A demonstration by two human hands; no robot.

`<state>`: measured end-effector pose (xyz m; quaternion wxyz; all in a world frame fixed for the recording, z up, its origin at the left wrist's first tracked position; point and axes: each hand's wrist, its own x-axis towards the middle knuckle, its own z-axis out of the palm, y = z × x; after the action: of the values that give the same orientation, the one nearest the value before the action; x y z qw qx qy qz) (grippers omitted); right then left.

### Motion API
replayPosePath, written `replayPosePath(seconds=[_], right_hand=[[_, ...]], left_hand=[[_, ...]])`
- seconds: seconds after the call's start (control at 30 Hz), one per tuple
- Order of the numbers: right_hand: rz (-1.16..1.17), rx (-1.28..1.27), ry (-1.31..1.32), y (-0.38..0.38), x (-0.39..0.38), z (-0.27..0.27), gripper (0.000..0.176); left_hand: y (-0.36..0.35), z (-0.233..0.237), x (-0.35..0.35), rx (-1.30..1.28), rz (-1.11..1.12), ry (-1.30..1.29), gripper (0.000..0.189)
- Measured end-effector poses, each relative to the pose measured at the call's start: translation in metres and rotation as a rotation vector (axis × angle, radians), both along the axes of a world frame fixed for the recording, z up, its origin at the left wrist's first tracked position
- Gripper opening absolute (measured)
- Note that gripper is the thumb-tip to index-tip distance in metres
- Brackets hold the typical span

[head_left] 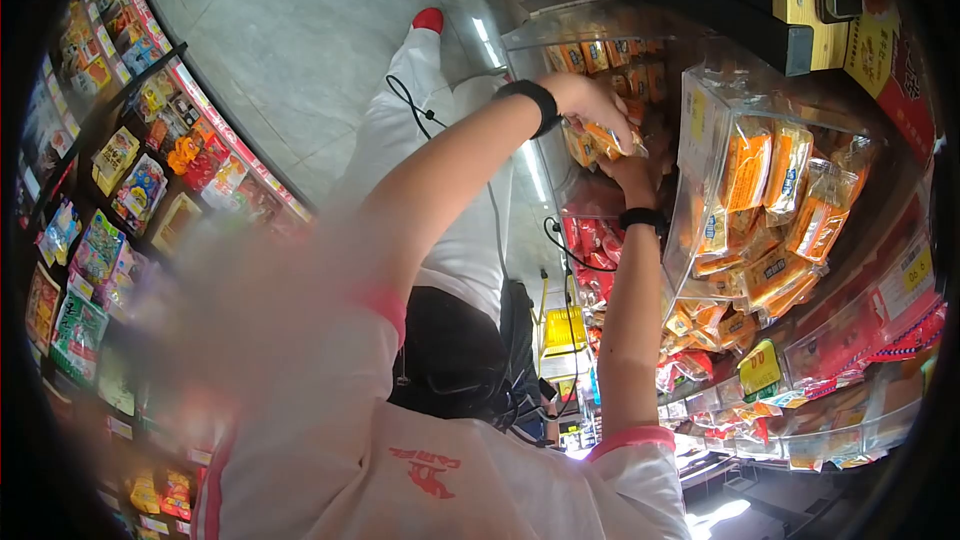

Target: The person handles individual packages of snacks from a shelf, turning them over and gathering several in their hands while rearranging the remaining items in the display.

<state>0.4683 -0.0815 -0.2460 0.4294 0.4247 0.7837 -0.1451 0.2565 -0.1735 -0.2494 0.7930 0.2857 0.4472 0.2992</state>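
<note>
L hand (588,100) pinches orange snack packets (612,143) just beside clear bin's (697,125) left edge. R hand (632,177) sits underneath, grip can't tell. Risk: loose bunch slips from pinch, pkts drop past bin edge.

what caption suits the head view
Left hand grips orange snack packets at a clear bin, right hand beneath.

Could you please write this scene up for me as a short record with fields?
place: shop aisle, grey floor
left hand: raised, shut on orange packets
right hand: just under those packets, grip hidden
bin: clear, beside the hands, full of similar orange snacks
shelves: across the aisle, stocked with mixed snack bags
</note>
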Motion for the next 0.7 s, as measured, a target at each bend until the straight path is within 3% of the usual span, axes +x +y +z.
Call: replayPosePath(seconds=[0.07, 0.23, 0.5, 0.63, 0.7], right_hand=[[0.031, 0.001, 0.174, 0.009, 0.041, -0.033, 0.087], [-0.254, -0.187, 0.348, 0.000, 0.008, 0.007, 0.084], [0.022, 0.072, 0.598, -0.007, -0.002, 0.026, 0.070], [-0.131, 0.021, 0.133, -0.012, -0.033, 0.039, 0.066], [-0.205, -0.058, 0.128, -0.008, -0.045, 0.046, 0.074]], left_hand=[[0.001, -0.010, 0.015, 0.063, 0.015, 0.071, 0.084], [-0.008, 0.008, 0.017, 0.015, 0.054, 0.067, 0.084], [-0.012, -0.002, 0.028, 0.028, 0.156, 0.144, 0.070], [-0.009, 0.001, 0.018, -0.085, 0.149, -0.006, 0.062], [-0.008, 0.003, 0.017, -0.156, 0.185, -0.063, 0.057]])
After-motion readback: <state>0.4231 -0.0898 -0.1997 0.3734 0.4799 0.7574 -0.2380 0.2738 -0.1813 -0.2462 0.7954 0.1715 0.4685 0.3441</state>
